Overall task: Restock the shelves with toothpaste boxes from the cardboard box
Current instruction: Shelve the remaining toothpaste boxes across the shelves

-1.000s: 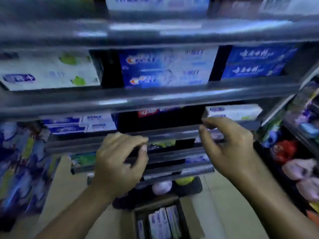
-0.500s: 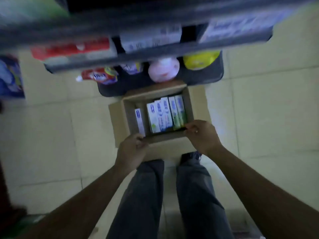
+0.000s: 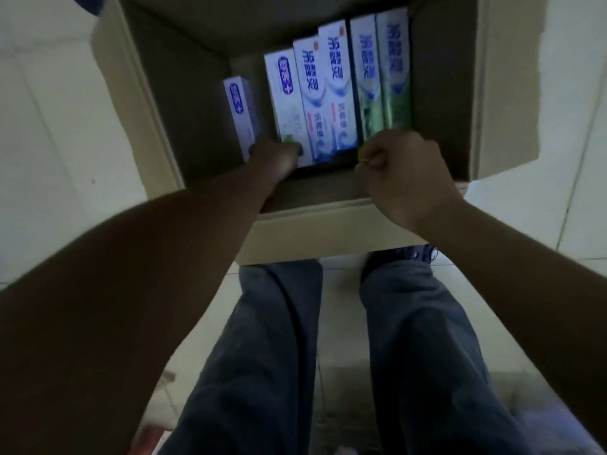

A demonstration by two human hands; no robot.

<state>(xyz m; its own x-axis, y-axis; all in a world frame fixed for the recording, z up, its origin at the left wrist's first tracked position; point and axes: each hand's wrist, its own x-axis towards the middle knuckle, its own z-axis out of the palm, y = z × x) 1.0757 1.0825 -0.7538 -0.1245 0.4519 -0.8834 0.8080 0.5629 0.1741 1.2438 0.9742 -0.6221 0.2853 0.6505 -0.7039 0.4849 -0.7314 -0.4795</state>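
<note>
Hands (image 3: pixel 273 158) (image 3: pixel 405 174) in cardboard box (image 3: pixel 312 233) (on toothpaste boxes (image 3: pixel 338 87))

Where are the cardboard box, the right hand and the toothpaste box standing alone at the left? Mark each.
cardboard box (image 3: pixel 440 93): head view, bare inner right wall.
right hand (image 3: pixel 405 174): head view, back of the hand.
lone toothpaste box (image 3: pixel 241 116): head view, its printed face.

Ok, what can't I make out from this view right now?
Head view:
1. Left hand: fingers reach down among the toothpaste boxes, dark and blurred; grip unclear.
2. Right hand: curled at the near ends of the green boxes; its own knuckles hide any grip.
3. Cardboard box: far wall cut off by the top edge.
4. Shelves: out of frame.
</note>
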